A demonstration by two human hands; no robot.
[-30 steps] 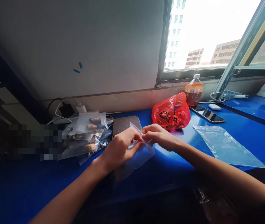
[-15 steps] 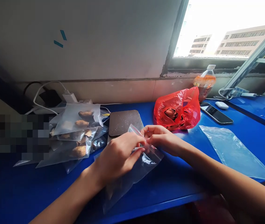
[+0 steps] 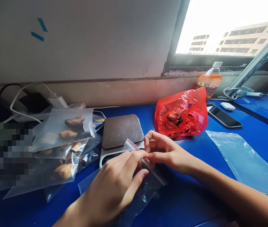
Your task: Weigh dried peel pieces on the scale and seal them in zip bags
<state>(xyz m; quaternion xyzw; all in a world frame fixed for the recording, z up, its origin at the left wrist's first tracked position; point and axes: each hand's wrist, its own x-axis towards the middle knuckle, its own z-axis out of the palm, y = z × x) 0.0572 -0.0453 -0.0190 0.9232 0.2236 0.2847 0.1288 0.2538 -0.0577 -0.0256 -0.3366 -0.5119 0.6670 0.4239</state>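
Observation:
Both hands meet at the mouth of a clear zip-lock bag (image 3: 145, 189) in front of me. My left hand (image 3: 122, 176) is closed on the bag's edge, thumb below and fingers above. My right hand (image 3: 163, 151) pinches the same mouth from the right, its fingertips close to the left ones. The bag slants down toward me, and my left hand covers part of it; I cannot make out anything inside. Just behind the hands sits a kitchen scale (image 3: 122, 129) with a dark square plate, its display partly covered.
Filled zip-lock bags (image 3: 64, 142) with brown lumpy pieces are piled at the left. A red plastic bag (image 3: 181, 113) holds dark pieces behind my right hand. At the right lie a flat zip-lock bag (image 3: 247, 160), a phone (image 3: 225, 115) and a white case (image 3: 227, 106). A bottle (image 3: 210, 80) stands behind.
The view has shifted a little, and more of the scale shows, including its front. Both hands still grip the zip-lock bag's mouth, with only small finger movement.

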